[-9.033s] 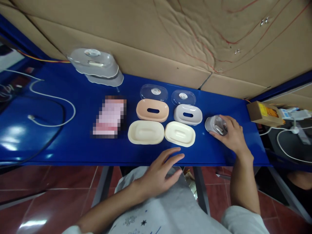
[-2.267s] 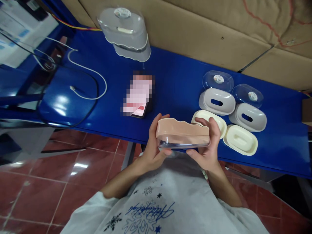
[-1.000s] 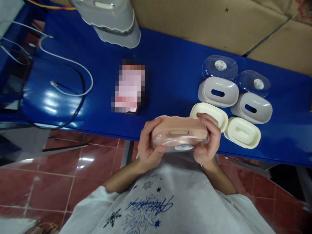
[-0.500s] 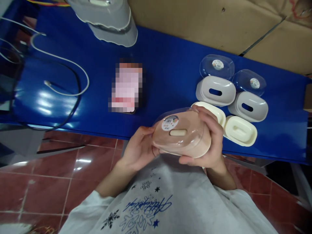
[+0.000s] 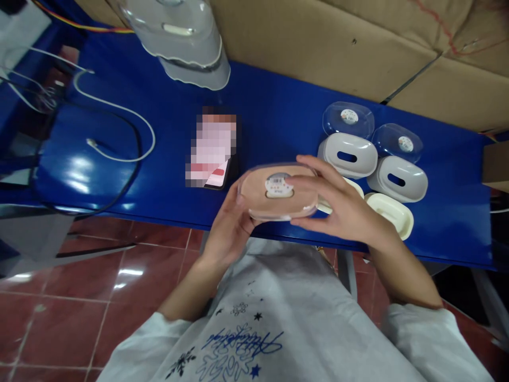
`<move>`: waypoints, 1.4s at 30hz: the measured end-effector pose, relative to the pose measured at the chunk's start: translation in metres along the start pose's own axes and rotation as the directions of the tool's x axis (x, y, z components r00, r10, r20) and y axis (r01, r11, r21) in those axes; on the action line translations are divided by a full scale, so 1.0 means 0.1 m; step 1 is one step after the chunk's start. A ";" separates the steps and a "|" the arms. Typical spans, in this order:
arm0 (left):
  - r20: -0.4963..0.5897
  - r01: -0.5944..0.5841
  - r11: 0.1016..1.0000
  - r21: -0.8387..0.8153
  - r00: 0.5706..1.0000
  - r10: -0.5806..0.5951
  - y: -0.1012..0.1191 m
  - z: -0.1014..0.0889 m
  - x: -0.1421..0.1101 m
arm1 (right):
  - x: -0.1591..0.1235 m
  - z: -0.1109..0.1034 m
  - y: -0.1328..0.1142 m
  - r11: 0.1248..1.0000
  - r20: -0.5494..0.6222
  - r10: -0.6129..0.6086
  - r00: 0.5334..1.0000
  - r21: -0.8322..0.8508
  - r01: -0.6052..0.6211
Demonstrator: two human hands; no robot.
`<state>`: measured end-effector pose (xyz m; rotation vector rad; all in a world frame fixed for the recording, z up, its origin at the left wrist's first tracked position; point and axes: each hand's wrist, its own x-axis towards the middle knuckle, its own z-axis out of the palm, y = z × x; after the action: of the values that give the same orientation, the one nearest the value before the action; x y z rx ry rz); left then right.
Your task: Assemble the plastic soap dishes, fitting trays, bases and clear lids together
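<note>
I hold a pink soap box (image 5: pixel 274 204) with a clear lid and a round sticker over the front edge of the blue table (image 5: pixel 278 116). My left hand (image 5: pixel 230 225) grips its left end from below. My right hand (image 5: pixel 338 204) rests on its right side, fingers lying across the lid. Just beyond my right hand lie two cream trays (image 5: pixel 392 215), partly hidden. Behind them stand two grey soap box bodies (image 5: pixel 348 155) and two clear lids (image 5: pixel 349 118).
A phone (image 5: pixel 212 154) lies left of the box. A large clear covered dish (image 5: pixel 181 40) stands at the back left. White and black cables (image 5: pixel 115 132) loop on the left. A cardboard wall (image 5: pixel 338 37) runs behind the table. Red tiled floor lies below.
The pink box has been turned lid-up and levelled, and has moved forward to the table edge. My right hand has shifted from under the box to its top and side.
</note>
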<state>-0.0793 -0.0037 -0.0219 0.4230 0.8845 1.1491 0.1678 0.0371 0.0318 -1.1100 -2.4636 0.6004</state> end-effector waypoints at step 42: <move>0.034 0.244 0.965 -0.097 0.970 -0.242 -0.26 0.33 -0.14 | -0.53 0.27 0.07 0.944 -0.398 0.035 0.917 -0.288 -0.161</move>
<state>-0.0396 -0.0218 -0.0145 0.2363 0.8301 0.9561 0.1914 -0.0053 -0.0028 -1.3330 -2.2051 -0.0050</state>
